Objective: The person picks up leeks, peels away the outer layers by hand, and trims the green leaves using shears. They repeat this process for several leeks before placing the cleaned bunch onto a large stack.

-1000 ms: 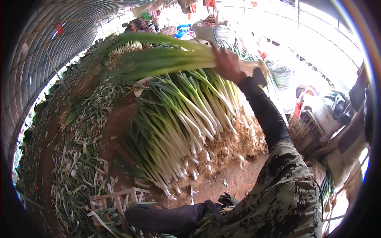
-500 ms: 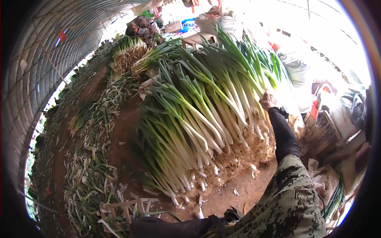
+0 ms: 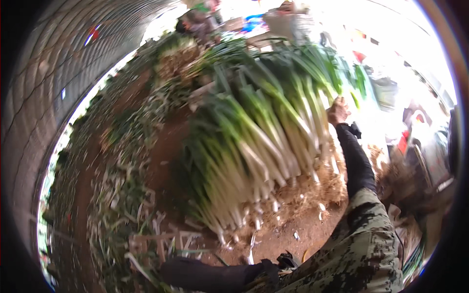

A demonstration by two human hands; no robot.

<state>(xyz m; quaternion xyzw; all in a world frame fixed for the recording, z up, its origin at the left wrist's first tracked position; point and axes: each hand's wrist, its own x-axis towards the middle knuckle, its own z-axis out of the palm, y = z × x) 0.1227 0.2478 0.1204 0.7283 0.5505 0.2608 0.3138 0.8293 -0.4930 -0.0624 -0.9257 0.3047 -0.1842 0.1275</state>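
A big heap of green onions point(image 3: 281, 146) lies side by side, leaves pointing away and pale roots toward me. At the right end of the heap, my right hand point(image 3: 338, 111) reaches in among the stems. Its fingers look curled, but blur and glare hide what is between them. A black under-sleeve and a dark watch-like band point(image 3: 355, 130) cover that wrist, with a camouflage sleeve point(image 3: 361, 219) further up. My left hand does not show. A dark padded shape point(image 3: 210, 273) crosses the bottom edge; I cannot tell whether it is a sleeve or a leg.
Loose onion trimmings point(image 3: 115, 210) litter the ground at left, beside a small wooden frame point(image 3: 159, 239). Another bundle of green onions point(image 3: 178, 61) rests farther back, near a crouching person point(image 3: 198, 24). Sacks and clutter point(image 3: 425, 141) line the right side. A curved tunnel wall point(image 3: 63, 88) rises at left.
The whole view has swung, so the scene sits further right and is blurred. My right hand stays at the heap's right end, slightly farther away from me.
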